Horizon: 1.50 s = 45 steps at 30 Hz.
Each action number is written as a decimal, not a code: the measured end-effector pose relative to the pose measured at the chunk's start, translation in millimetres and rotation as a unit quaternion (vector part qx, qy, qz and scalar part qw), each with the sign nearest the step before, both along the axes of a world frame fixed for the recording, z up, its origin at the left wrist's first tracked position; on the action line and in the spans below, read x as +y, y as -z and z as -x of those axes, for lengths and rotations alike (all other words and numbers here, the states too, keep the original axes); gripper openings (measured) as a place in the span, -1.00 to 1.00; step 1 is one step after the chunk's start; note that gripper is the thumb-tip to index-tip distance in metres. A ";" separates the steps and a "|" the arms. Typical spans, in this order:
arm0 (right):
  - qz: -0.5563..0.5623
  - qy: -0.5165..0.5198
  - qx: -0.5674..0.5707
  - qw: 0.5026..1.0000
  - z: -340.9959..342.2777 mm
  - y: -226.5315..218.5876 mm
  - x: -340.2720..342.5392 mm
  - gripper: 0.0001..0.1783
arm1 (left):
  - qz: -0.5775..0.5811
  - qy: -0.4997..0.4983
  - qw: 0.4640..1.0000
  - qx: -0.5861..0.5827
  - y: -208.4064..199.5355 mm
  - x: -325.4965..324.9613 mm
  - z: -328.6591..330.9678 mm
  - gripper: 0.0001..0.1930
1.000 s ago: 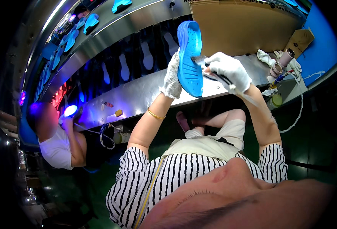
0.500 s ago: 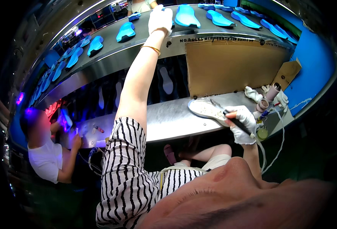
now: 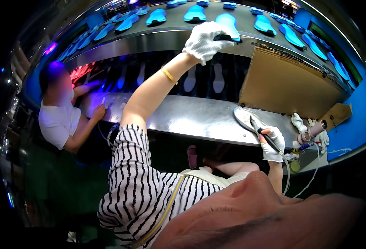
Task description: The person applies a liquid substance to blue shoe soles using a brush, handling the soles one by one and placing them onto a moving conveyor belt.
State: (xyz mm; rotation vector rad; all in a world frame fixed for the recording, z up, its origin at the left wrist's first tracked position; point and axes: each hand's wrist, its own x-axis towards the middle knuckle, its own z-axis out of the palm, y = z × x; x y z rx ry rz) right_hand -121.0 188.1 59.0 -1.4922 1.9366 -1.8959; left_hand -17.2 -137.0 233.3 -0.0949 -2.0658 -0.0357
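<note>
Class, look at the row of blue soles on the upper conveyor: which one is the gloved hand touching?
The blue sole right of the conveyor's middle, under the left hand. Its glove rests on that sole's near end; every other blue sole lies untouched.

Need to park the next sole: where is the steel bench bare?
Bare steel bench runs between the co-worker's hand and the pale sole. Crowded at the right hand with its dark tool, tape rolls and rags.

two gloved hands (image 3: 206, 37), one brush (image 3: 266, 135), two tape rolls (image 3: 309, 133) (blue soles (image 3: 228, 20): many, uncounted).
</note>
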 end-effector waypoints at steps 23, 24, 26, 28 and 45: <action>-0.031 -0.061 -0.120 0.990 -71.2 11.6 -48.7 -0.79 | -0.833 0.538 0.127 -0.034 217.8 137.2 -104.5 -0.36; 0.004 -0.059 -0.116 0.992 -71.5 12.1 -56.6 -0.79 | -0.832 0.538 0.130 -0.037 216.9 142.2 -104.8 -0.37; 0.043 -0.065 -0.132 0.988 -74.3 9.4 -64.6 -0.81 | -0.845 0.500 0.189 -0.016 211.3 150.0 -97.0 -0.38; 0.013 -0.094 -0.078 0.992 -85.0 13.5 -73.3 -0.81 | -0.848 0.459 0.264 0.017 214.6 149.6 -95.7 -0.37; -0.044 -0.159 -0.151 0.975 -101.6 29.6 -57.3 -0.78 | -0.857 0.454 0.243 -0.006 221.0 123.9 -94.1 -0.25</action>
